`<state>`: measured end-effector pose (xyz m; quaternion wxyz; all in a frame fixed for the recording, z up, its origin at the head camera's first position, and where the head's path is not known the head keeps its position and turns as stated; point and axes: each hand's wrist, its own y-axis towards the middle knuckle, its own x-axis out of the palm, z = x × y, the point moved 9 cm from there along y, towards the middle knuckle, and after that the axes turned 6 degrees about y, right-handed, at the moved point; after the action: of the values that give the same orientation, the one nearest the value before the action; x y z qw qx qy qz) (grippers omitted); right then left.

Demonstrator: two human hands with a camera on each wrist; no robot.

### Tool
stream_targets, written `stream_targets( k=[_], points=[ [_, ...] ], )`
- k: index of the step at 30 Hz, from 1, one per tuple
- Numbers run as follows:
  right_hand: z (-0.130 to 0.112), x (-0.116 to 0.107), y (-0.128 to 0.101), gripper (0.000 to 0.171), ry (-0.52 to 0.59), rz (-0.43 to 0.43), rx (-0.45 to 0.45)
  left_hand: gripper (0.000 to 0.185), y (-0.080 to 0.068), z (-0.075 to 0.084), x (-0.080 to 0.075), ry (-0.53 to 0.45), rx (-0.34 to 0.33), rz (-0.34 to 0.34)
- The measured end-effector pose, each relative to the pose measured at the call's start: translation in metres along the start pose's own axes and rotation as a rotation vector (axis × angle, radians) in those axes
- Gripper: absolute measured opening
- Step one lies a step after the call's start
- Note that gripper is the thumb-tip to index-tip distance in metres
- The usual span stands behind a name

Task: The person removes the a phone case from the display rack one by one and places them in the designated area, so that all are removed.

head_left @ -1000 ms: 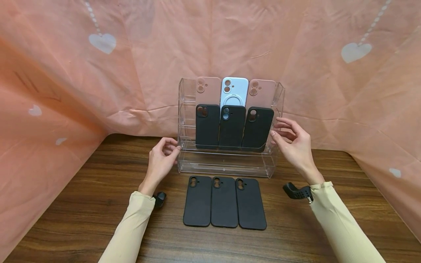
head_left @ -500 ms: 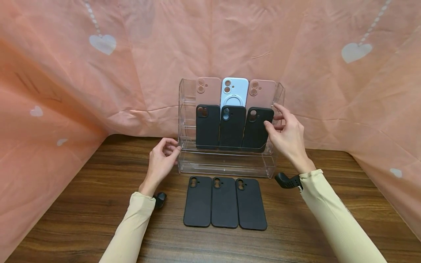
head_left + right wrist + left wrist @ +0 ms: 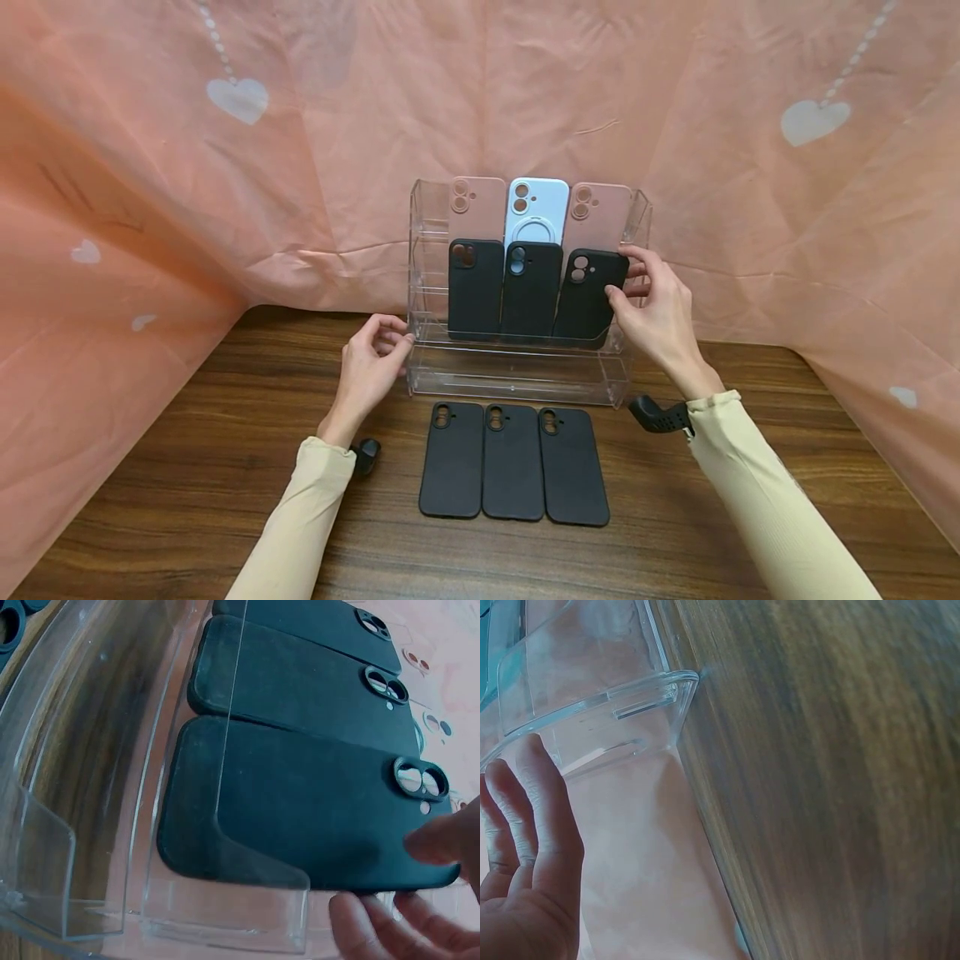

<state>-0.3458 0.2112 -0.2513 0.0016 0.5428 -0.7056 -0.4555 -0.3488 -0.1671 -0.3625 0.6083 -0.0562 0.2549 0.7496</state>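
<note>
Three black phone cases stand side by side in a tier of the clear acrylic display rack [image 3: 517, 387]. My right hand [image 3: 660, 304] pinches the right-hand black phone case [image 3: 581, 292] near its upper right corner. In the right wrist view the thumb [image 3: 442, 840] lies on the case's face, with the other fingers at its side edge. That case leans slightly, its lower end behind the tier's clear front lip. At the rack's left side my left hand [image 3: 371, 358] holds the edge with bent fingers. The left wrist view shows its fingertips [image 3: 536, 746] right at the clear rim.
Behind stand two pink cases [image 3: 480, 208] [image 3: 600, 208] and a white case [image 3: 537, 204] with a ring. Several black cases [image 3: 512, 462] lie in a row on the wooden table [image 3: 225, 467] before the rack. A pink curtain [image 3: 360, 125] hangs behind.
My right hand has moved left from the rack's right side onto the right-hand black case and taken hold of it. The case has shifted slightly right and down. The left hand stays put.
</note>
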Motion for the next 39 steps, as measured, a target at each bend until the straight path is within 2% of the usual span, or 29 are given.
stream_targets(
  k=[6, 10, 13, 18, 22, 32, 36, 39],
  points=[
    [0.003, 0.002, -0.003, 0.055, 0.109, -0.072, -0.042, 0.015, 0.000, 0.000, 0.000, -0.003, -0.001, 0.002],
    [0.007, 0.002, -0.002, 0.054, 0.237, -0.106, -0.056, 0.015, 0.000, 0.001, -0.001, -0.004, 0.005, 0.007],
    [0.011, 0.001, 0.000, 0.054, 0.354, -0.120, -0.027, 0.016, 0.000, 0.001, -0.001, -0.005, 0.006, 0.008],
    [0.016, -0.005, 0.004, 0.053, 0.515, -0.091, 0.029, 0.015, 0.000, 0.000, 0.000, -0.008, 0.006, 0.010],
    [0.015, -0.010, 0.007, 0.052, 0.633, -0.045, 0.033, 0.015, 0.000, 0.000, 0.001, -0.006, 0.007, 0.006],
    [-0.001, -0.026, 0.013, 0.052, 0.645, 0.028, -0.020, 0.014, 0.000, 0.001, 0.001, -0.015, 0.015, 0.012],
    [-0.005, -0.027, 0.013, 0.052, 0.676, 0.006, -0.010, 0.014, 0.000, 0.001, 0.000, -0.012, 0.016, 0.012],
    [-0.005, -0.025, 0.010, 0.052, 0.749, -0.024, 0.021, 0.014, -0.001, 0.001, 0.000, -0.003, 0.014, 0.013]
  ],
)
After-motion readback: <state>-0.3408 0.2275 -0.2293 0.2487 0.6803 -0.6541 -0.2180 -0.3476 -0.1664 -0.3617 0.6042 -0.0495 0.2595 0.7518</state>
